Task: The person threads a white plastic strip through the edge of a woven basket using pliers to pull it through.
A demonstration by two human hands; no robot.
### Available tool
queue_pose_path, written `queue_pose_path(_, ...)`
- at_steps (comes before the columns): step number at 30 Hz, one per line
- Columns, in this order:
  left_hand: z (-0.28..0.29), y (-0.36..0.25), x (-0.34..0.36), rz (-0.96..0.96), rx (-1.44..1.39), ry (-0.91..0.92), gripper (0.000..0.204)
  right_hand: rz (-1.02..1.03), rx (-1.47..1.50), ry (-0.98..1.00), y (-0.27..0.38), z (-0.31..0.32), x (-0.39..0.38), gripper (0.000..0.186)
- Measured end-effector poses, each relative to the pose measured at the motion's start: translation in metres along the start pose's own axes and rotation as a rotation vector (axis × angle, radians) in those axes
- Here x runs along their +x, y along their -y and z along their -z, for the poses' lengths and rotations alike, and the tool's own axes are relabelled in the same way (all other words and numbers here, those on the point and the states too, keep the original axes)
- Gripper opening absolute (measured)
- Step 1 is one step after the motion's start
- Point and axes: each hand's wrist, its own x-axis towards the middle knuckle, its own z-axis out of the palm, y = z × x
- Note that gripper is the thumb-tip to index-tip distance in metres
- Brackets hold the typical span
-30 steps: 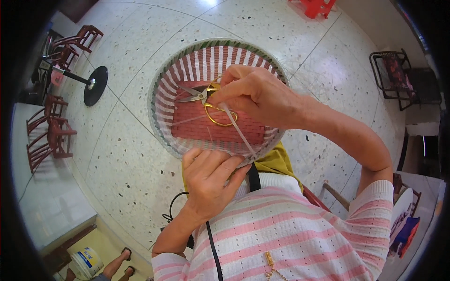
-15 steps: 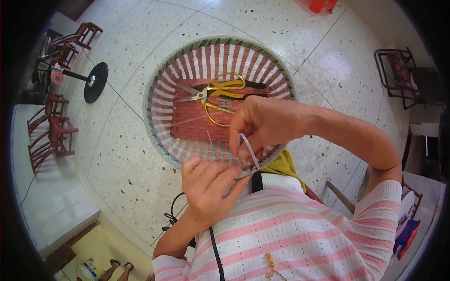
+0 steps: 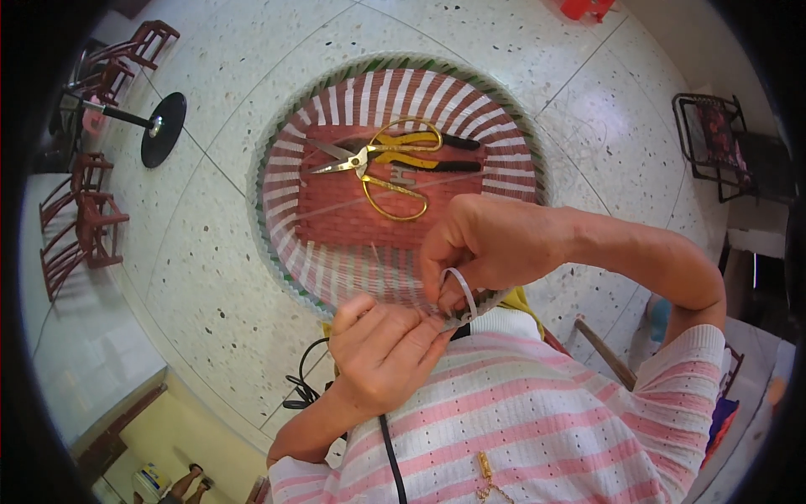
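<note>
A round woven basket with reddish-brown and white strips and a pale, green-flecked rim rests against my front. Its near rim is pinched by my left hand, fingers closed over the edge. Just right of it my right hand is closed, thumb and fingers pinching a narrow white plastic strip that loops up from the rim. The fingertips hide the strip's end. Inside the basket lie gold-handled scissors, their blades apart, and yellow-and-black pliers partly beneath them.
Small brown wooden chairs and a stand with a round black base are at the left. A black folding chair stands at the right, a red stool at the far edge. A black cable runs down my front.
The basket's view has shifted slightly, showing more of its tools. Both hands sit a little lower, the right one farther right, and the strip's loop has moved with it.
</note>
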Motion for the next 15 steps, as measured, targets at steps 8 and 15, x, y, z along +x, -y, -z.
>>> queue_pose_path(8, -0.009, -0.001, -0.005, -0.038, -0.004, 0.046, 0.023, 0.018, -0.028, 0.024, -0.016, -0.002, -0.006, 0.017)
queue_pose_path(15, -0.018, 0.0, -0.007, -0.104, -0.011, 0.114, 0.021, 0.103, 0.017, 0.034, -0.036, -0.003, -0.008, 0.02)
